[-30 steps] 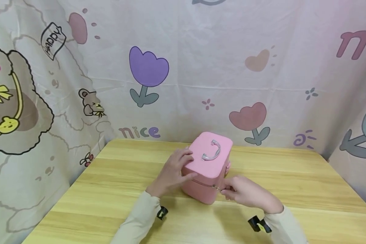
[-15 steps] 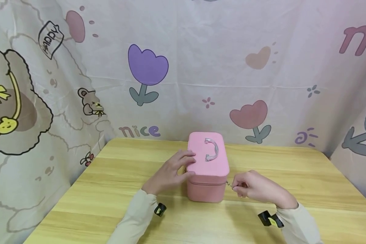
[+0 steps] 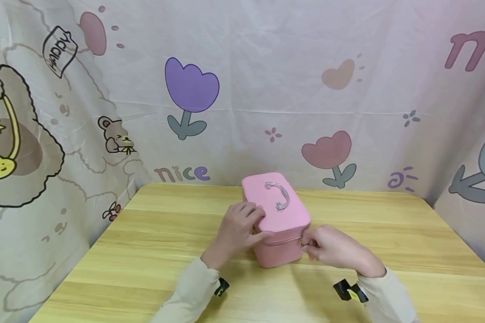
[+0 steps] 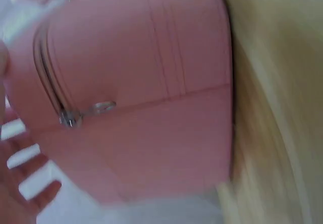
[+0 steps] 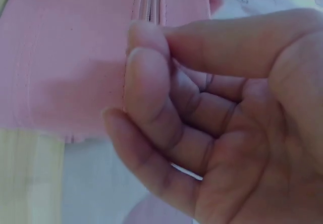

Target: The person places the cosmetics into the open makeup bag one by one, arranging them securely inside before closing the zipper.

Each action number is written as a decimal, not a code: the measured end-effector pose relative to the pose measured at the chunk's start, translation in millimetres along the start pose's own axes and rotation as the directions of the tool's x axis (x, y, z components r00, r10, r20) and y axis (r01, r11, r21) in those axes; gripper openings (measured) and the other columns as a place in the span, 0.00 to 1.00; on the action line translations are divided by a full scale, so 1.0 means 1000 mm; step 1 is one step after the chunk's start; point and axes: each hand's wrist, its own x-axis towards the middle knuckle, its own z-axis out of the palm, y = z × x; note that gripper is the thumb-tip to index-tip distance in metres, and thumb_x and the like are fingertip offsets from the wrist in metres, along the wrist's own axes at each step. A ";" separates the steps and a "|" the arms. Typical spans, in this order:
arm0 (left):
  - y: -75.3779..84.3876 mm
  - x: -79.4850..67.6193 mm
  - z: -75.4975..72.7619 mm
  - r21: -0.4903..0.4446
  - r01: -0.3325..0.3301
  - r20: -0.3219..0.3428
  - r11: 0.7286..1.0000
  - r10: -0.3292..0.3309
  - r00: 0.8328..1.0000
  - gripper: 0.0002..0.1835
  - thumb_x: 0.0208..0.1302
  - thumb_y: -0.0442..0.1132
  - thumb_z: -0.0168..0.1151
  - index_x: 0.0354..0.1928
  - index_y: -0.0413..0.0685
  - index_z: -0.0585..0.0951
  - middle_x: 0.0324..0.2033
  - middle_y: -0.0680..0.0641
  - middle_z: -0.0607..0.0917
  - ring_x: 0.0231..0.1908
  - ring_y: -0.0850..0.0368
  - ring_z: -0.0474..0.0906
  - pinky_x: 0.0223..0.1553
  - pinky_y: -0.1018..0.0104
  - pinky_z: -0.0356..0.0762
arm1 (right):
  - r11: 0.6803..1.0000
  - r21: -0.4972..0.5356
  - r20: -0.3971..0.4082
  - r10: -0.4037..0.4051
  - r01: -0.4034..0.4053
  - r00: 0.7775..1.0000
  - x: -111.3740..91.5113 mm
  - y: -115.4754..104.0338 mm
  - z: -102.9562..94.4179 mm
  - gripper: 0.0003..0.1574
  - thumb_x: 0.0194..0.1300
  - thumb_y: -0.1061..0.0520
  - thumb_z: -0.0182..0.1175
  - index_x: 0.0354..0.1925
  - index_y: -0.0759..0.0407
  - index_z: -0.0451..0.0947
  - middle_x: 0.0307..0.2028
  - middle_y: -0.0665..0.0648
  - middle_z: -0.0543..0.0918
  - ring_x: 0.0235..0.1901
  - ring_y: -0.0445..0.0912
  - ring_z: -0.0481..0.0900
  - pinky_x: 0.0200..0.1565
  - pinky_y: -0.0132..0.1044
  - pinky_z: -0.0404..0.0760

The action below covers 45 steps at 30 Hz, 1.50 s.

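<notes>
A pink zip-up cosmetic case (image 3: 280, 220) stands on the table, turned at an angle, its lid down. A silver handle (image 3: 282, 195) tops the lid. My left hand (image 3: 236, 229) rests on the case's near left corner, fingers on the lid and thumb along the front edge. At the front right corner, my right hand (image 3: 333, 246) pinches a zipper pull, hidden by the fingers. In the right wrist view the zipper track (image 5: 150, 2) runs up to the pinching fingertips. Another zipper pull (image 4: 101, 107) hangs on the side seen in the left wrist view.
The light wooden table (image 3: 165, 224) extends around the case. Behind it hangs a printed cloth (image 3: 246, 67) with tulips and lettering, and more cloth (image 3: 28, 224) covers the left side. A black band-like device (image 3: 349, 290) sits by my right wrist.
The case turned square to me, then swung to an angle again, its front facing slightly right. The right hand moved right, then slightly back against the case. The left hand stayed on the lid.
</notes>
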 end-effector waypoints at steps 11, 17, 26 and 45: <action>-0.035 -0.019 0.006 -0.284 0.281 0.173 0.917 -0.240 0.955 0.43 0.58 0.74 0.49 0.64 0.50 0.71 0.72 0.42 0.56 0.72 0.42 0.46 0.65 0.36 0.50 | 0.989 0.096 -0.030 0.120 -0.117 0.992 -0.009 0.028 -0.011 0.09 0.65 0.68 0.57 0.29 0.59 0.78 0.21 0.46 0.77 0.22 0.37 0.74 0.24 0.32 0.77; -0.037 -0.021 0.016 -0.276 0.269 0.134 0.923 -0.241 0.961 0.46 0.57 0.77 0.46 0.59 0.44 0.70 0.67 0.43 0.66 0.70 0.43 0.53 0.68 0.44 0.50 | 0.986 0.128 0.004 0.105 -0.105 0.994 -0.008 0.037 -0.012 0.09 0.66 0.66 0.57 0.29 0.58 0.78 0.22 0.47 0.78 0.23 0.37 0.75 0.26 0.32 0.77; -0.025 -0.013 0.019 -0.169 0.270 0.025 0.948 -0.270 0.962 0.37 0.39 0.62 0.74 0.45 0.46 0.72 0.53 0.45 0.69 0.55 0.44 0.60 0.56 0.48 0.64 | 0.989 0.108 0.014 0.096 -0.097 0.995 -0.004 0.031 -0.010 0.10 0.65 0.67 0.56 0.28 0.56 0.76 0.20 0.45 0.76 0.21 0.36 0.73 0.24 0.31 0.75; 0.012 -0.003 0.027 0.007 0.389 -0.108 0.921 -0.386 0.916 0.40 0.35 0.66 0.76 0.43 0.47 0.73 0.47 0.44 0.70 0.47 0.47 0.64 0.44 0.54 0.68 | 0.992 -0.115 -0.139 -0.073 0.057 0.988 0.016 -0.026 0.029 0.17 0.53 0.71 0.60 0.19 0.52 0.71 0.16 0.40 0.66 0.17 0.31 0.62 0.20 0.27 0.67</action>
